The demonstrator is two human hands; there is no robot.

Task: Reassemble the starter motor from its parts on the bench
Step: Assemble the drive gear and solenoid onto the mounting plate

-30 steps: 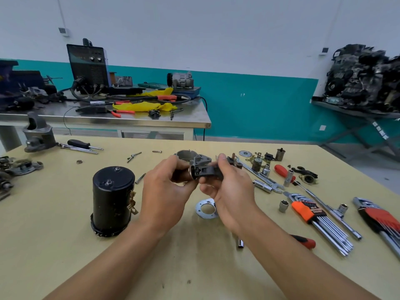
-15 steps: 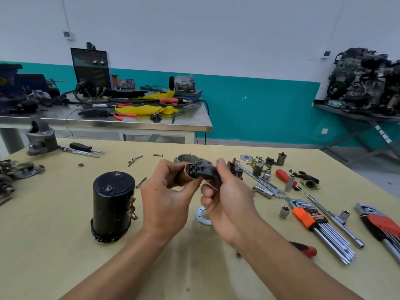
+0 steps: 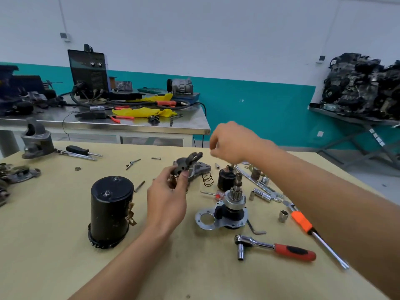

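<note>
One left hand [image 3: 166, 201] — pinching lever [image 3: 188, 162] (dark).

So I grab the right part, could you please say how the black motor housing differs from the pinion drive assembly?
The black motor housing is larger, a dark cylinder; the pinion drive assembly is smaller, silver, with gear teeth. The housing stands on the bare bench; the assembly sits on a bright metal plate. Both stand upright, untouched.
</note>
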